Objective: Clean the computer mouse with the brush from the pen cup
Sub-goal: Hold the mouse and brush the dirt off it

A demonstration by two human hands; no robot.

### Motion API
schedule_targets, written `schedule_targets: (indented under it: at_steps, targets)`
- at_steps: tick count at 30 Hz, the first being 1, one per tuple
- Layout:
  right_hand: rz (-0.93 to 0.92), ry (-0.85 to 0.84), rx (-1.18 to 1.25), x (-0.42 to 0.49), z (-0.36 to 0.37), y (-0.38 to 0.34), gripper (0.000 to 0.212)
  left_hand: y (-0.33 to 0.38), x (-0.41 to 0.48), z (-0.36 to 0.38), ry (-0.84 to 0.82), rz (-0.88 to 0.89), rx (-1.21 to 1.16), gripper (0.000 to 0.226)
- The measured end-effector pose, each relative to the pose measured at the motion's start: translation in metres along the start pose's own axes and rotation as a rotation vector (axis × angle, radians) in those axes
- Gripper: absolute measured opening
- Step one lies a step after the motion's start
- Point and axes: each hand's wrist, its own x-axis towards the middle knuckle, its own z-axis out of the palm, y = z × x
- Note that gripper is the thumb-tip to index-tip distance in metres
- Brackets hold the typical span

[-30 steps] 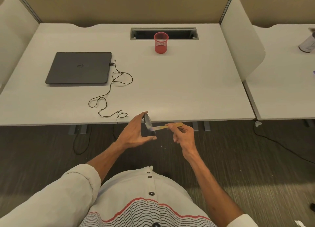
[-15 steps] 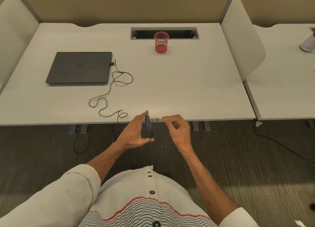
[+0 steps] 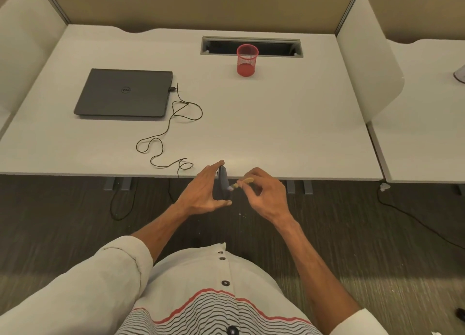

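Mouse (image 3: 222, 183), dark grey plastic, on edge over the worktop's (image 3: 276, 123) near rim, gripped by left hand (image 3: 203, 193). Brush (image 3: 242, 182), small, tan-handled, pinched in right hand (image 3: 266, 193), tip against the mouse. Pale grey worktop carries red mesh pen cup (image 3: 247, 60), closed black laptop (image 3: 124, 93), looped black cable (image 3: 173, 123). Dark carpet floor (image 3: 377, 234) below.

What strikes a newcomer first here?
Just off the white desk's near edge, the left hand holds a dark grey computer mouse on edge while the right hand pinches a small wooden-handled brush to it. Farther back stand a red mesh pen cup and, to its left, a closed dark laptop.
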Motion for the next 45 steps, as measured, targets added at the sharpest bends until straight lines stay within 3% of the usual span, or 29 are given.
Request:
schedule_targets:
  at_steps: [5,13,21,27,36,40,45]
  targets:
    - [-0.061,0.014,-0.072,0.008,0.005,-0.011,0.02,-0.001,-0.001,0.003,-0.025,0.018,-0.01,0.125]
    - [-0.039,-0.208,-0.103,0.0,0.001,-0.004,0.03,-0.005,-0.003,0.001,-0.035,0.028,-0.002,0.126]
    - [0.115,0.036,0.08,0.007,0.011,-0.005,0.021,-0.007,-0.006,0.001,-0.011,0.052,0.014,0.123]
    - [0.19,-0.087,0.102,-0.001,0.017,-0.002,0.02,-0.012,-0.009,0.001,-0.021,0.047,-0.018,0.121]
    - [0.594,0.134,0.616,0.005,0.018,-0.001,0.012,-0.016,-0.014,0.003,-0.021,0.037,-0.014,0.113]
    - [0.777,0.186,0.706,0.004,0.023,0.001,0.018,-0.02,-0.012,0.003,-0.016,0.027,0.053,0.131]
    - [0.965,0.195,0.84,0.005,0.032,-0.002,0.017,-0.024,-0.018,0.002,-0.022,0.009,0.006,0.136]
